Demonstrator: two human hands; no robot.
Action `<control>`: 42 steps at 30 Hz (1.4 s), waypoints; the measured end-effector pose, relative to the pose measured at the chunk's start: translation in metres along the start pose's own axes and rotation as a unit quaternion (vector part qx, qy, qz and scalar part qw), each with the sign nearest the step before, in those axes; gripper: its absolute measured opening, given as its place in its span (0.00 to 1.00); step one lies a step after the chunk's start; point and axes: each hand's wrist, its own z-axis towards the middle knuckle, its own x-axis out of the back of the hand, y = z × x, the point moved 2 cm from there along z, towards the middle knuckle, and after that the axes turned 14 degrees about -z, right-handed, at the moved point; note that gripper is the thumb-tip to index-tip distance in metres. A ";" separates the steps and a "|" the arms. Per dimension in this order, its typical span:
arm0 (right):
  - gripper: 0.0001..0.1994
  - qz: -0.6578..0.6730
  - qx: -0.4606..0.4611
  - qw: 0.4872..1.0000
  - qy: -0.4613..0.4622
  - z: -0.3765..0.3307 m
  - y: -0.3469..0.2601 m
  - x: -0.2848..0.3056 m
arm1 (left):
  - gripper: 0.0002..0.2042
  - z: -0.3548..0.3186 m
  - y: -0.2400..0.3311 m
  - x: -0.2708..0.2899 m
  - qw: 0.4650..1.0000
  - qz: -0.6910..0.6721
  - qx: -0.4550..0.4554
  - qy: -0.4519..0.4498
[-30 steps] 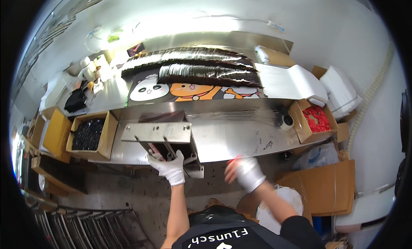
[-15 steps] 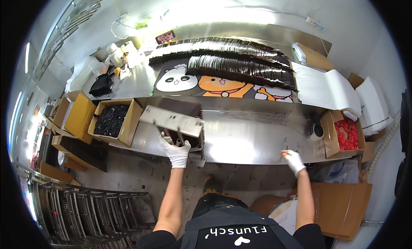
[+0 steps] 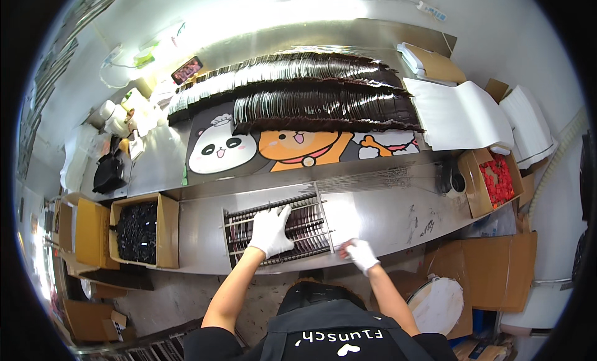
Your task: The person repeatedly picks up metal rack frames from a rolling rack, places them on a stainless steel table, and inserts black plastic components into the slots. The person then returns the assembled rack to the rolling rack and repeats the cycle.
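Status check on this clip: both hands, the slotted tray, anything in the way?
Left hand flat on the slotted metal tray of dark pieces. Right hand at its right near corner, grip unclear. Steel bench alongside bare.

two gloved hands, the left hand (image 3: 269,231) and the right hand (image 3: 360,254). one metal rack (image 3: 280,230) on one steel table (image 3: 385,208). three long rows of dark flat pieces (image 3: 298,90), too many to count singly. one cartoon mat (image 3: 273,146) showing one panda face and one orange animal face. one open box of black parts (image 3: 138,231), one open box of red parts (image 3: 494,180). one roll of tape (image 3: 457,182). one phone (image 3: 186,69).
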 end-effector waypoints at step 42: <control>0.07 0.075 -0.051 0.992 0.092 0.065 -0.033 0.006 | 0.46 0.029 -0.005 0.034 0.991 -0.061 0.003 -0.122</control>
